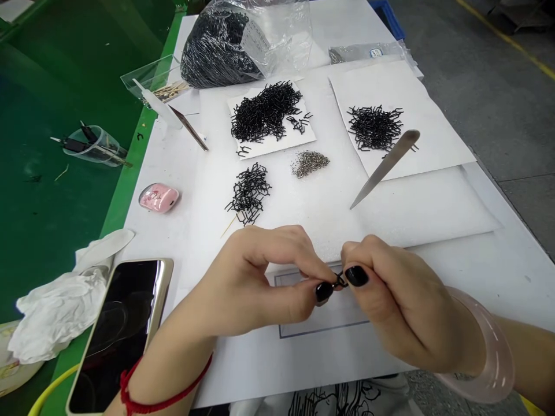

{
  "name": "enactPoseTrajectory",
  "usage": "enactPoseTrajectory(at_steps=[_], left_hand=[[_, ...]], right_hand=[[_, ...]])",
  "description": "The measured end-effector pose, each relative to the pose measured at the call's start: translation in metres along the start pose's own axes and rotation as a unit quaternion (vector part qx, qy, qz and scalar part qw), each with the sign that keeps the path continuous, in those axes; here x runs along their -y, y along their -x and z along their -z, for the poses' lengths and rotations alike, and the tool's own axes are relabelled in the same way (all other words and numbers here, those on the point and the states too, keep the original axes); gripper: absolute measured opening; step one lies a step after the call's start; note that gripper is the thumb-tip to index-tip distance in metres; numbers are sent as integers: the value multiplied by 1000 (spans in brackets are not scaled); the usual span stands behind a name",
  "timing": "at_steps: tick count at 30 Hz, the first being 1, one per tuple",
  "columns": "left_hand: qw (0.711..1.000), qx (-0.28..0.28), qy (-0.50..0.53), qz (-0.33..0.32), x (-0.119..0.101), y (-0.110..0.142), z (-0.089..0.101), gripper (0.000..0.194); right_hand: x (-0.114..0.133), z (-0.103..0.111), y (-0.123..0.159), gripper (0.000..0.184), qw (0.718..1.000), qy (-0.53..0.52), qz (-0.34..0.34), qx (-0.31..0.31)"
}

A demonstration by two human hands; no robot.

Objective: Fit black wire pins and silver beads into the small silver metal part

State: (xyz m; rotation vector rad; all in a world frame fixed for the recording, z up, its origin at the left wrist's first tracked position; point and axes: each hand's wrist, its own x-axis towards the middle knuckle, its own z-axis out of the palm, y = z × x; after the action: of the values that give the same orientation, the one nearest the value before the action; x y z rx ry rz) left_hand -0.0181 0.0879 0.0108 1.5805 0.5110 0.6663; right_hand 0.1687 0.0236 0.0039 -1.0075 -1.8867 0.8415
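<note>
My left hand point(260, 283) pinches a small black forked piece point(339, 281) between thumb and index finger. Closed against the same piece from the other side is my right hand point(399, 306), its thumb pressed on the curled index finger; most of the piece is hidden by the fingertips. Beyond the hands lies a loose heap of black forked pieces point(250, 193), with a thin wooden pick point(228, 226) by it. A pile of tiny metallic bits point(310, 163) sits on the white foam sheet point(299, 214). A pointed metal blade point(385, 167) rests to the right.
More black pieces lie on a white card point(277, 149) and on a paper sheet point(433, 121). A plastic bag point(225, 52) of them stands behind. At left are a glue bottle point(158, 107), tweezers point(191, 128), a pink case point(159, 197), a cup point(97, 147) and a phone point(119, 329).
</note>
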Motion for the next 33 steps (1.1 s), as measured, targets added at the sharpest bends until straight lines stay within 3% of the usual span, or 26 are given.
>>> enactPoseTrajectory(at_steps=[12,26,33], left_hand=[[998,-14,-37,-44,6,-1,-1,30],[998,-25,-25,-54,6,-2,-3,21],[998,-21,-17,-51,6,-1,-2,19]], right_hand=[[-2,2,2,18,1000,12,5,11],[-1,3,4,18,997,-45,-60,0],[-1,3,3,19,999,-38,-37,0]])
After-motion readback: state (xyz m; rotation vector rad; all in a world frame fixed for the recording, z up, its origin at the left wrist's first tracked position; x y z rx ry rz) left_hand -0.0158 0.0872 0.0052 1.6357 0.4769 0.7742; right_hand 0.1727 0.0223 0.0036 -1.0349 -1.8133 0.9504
